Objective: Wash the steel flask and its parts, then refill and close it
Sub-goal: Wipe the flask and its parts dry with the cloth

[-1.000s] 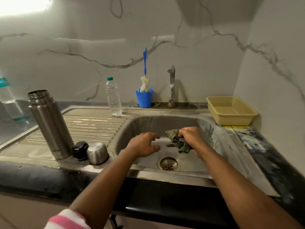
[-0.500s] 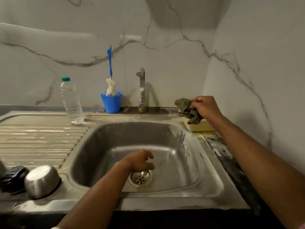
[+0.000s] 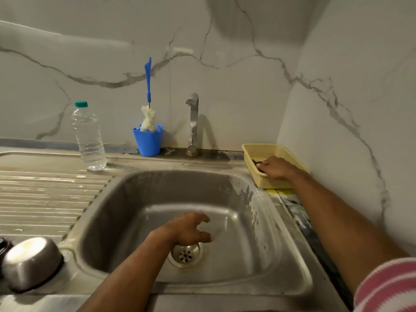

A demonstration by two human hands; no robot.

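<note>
yellow basket (image 3: 267,182) w/ right hand (image 3: 275,167) inside (scrubber (image 3: 256,162) barely visible)

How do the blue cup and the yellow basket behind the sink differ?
The blue cup is tall, narrow and solid-walled; the yellow basket is low, wide and perforated like mesh. The cup stands left of the tap and holds a white brush with a blue handle; the basket sits in the right corner, with the right hand reaching into it over something dark. Both look like plastic and stand on the ledge at the sink's back.
</note>
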